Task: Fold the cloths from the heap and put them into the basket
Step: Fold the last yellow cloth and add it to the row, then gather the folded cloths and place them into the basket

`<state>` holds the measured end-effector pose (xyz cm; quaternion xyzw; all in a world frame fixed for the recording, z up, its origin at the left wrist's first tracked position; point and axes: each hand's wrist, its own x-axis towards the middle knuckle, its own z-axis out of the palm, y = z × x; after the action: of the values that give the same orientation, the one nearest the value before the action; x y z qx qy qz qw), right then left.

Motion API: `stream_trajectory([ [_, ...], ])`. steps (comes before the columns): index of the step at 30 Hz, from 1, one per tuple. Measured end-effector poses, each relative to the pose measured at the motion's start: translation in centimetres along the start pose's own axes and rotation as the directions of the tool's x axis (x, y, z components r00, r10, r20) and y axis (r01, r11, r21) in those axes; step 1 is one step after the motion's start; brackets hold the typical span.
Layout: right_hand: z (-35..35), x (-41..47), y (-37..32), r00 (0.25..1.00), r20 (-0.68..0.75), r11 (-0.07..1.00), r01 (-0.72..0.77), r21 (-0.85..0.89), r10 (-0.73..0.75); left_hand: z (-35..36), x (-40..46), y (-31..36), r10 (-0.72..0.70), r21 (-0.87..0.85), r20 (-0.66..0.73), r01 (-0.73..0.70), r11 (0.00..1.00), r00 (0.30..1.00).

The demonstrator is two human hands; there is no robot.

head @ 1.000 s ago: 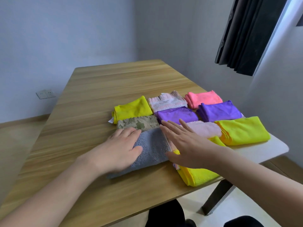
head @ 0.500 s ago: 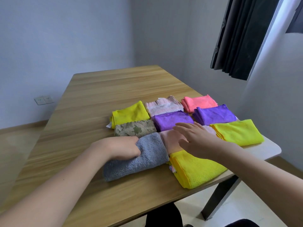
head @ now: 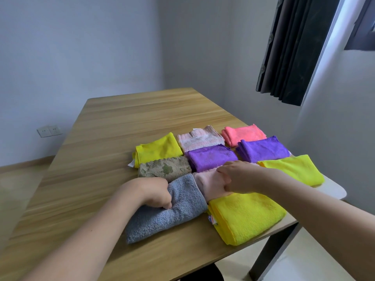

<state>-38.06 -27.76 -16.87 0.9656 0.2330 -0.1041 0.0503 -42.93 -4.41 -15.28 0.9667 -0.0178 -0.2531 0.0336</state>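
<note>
The left hand (head: pixel 155 192) reaches in from the lower left with its fingers curled down into the near-left part of the grey cloth (head: pixel 168 209), gripping it, while the right hand (head: pixel 235 176) comes from the right with its fingers bent over the pale pink cloth (head: pixel 209 183), holding that one. Both cloths lie folded side by side, touching, on the wooden surface (head: pixel 121 122) near its front edge. They sit among other folded cloths, with a yellow cloth (head: pixel 245 216) just in front of the pink one.
</note>
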Motion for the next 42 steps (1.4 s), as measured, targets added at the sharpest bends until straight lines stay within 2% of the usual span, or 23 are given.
stream_trajectory([
  [11,-0.1,2.3,-0.7,0.998,0.062,0.983,0.026,-0.184,-0.014,0.3,-0.5,1.0,-0.014,0.025,-0.061,0.016,1.0,0.998],
  [15,-0.3,2.4,-0.6,0.999,0.047,0.985,0.034,-0.169,-0.026,1.0,-1.2,0.9,-0.058,-0.047,-0.141,0.051,0.998,0.988],
  [21,-0.6,0.3,-1.2,0.995,-0.035,0.993,0.086,-0.083,-0.09,1.2,-3.6,0.5,-0.072,-0.125,-0.205,0.046,0.991,0.976],
  [23,-0.9,-0.6,-1.3,0.992,-0.083,0.994,0.095,-0.048,-0.099,0.7,-4.6,0.6,-0.082,-0.119,-0.267,0.051,0.992,0.96],
  [27,-1.8,-1.2,-0.3,0.928,-0.316,0.979,0.202,-0.016,-0.196,-1.1,-6.0,1.1,-0.099,-0.125,-0.458,0.046,0.991,0.883],
  [30,-3.0,-1.6,1.3,0.877,-0.458,0.968,0.224,0.117,-0.147,-2.9,-6.6,1.3,-0.137,-0.164,-0.505,0.061,0.985,0.852],
  [34,-4.2,-1.6,3.8,0.771,-0.634,0.872,0.349,0.342,-0.06,-6.1,-6.9,2.2,-0.146,-0.157,-0.589,0.064,0.985,0.795],
  [38,-6.5,-0.8,7.0,0.825,-0.542,0.873,0.138,0.468,0.16,-9.5,-5.1,5.8,-0.125,-0.174,-0.667,0.01,0.985,0.734],
  [42,-6.2,1.2,11.9,0.872,-0.437,0.731,0.149,0.666,0.22,-12.0,0.5,9.6,-0.113,-0.22,-0.688,-0.058,0.974,0.717],
])
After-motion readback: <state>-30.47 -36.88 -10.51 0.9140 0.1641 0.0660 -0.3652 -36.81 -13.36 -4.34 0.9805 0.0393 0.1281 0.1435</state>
